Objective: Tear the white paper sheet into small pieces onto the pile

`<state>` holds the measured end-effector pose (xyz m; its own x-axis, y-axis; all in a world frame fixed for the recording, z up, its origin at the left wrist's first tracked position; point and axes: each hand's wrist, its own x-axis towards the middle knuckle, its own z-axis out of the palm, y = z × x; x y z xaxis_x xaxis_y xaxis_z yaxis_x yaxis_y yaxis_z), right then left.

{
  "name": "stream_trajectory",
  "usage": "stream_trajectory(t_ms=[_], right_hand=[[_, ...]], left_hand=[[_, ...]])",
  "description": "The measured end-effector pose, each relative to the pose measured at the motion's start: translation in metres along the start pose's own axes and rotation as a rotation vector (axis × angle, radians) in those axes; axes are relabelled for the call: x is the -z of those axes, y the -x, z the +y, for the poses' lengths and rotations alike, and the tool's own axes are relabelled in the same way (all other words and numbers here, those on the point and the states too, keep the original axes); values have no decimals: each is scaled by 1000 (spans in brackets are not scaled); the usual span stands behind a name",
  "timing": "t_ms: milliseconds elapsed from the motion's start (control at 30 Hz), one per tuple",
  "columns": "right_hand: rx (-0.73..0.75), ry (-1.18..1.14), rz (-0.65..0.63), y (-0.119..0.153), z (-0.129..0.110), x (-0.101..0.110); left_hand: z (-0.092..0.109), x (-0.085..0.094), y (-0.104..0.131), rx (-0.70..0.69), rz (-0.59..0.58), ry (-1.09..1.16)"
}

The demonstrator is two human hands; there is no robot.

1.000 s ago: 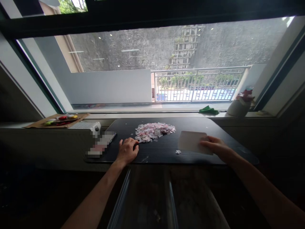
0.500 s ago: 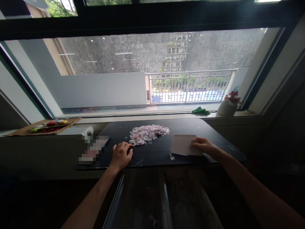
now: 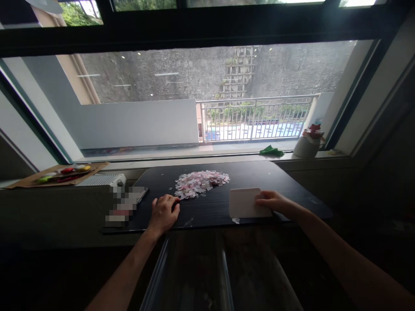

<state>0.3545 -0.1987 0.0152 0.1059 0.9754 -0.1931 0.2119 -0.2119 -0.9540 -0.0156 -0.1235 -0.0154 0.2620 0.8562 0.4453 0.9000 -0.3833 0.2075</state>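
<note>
Head view: L hand [image 3: 163, 214] rested on surface [image 3: 279, 181], fingers loosely curled, nothing seen in grip. Pile of paper-like scraps [image 3: 198, 183] lay just beyond, abt mid-surface. Stray scrap [image 3: 235, 220] sat at lower L corner of white card [image 3: 243, 203], nr front edge. R hand [image 3: 275, 203] fingers pinched card's R side. Prob. best: card's lower edge flat vs. surface, w/ light pressure, else scrap could've slipped under.

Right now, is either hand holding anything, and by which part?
The right hand holds a flat, white, round-cornered rectangular card by its right side. The left hand seems to hold nothing.
</note>
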Motion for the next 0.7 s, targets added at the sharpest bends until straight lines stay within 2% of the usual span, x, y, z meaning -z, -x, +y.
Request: stream_trajectory(t_ms=[267,333,400,500,600,700], right_hand=[[-41,6,-80,28,-4,19],[-12,-4,-22,28,-4,22],[55,-27,94,18,-4,18],[152,-57,248,-9,-7,-7],[231,-19,256,-40,-13,-48],[344,112,337,-59,-19,-82]], left_hand=[[-1,-2,0,2,18,18],[-1,-2,1,2,32,24],[1,-1,2,-2,52,28],[3,0,3,-4,74,35],[6,0,4,12,98,41],[7,1,4,28,102,62]])
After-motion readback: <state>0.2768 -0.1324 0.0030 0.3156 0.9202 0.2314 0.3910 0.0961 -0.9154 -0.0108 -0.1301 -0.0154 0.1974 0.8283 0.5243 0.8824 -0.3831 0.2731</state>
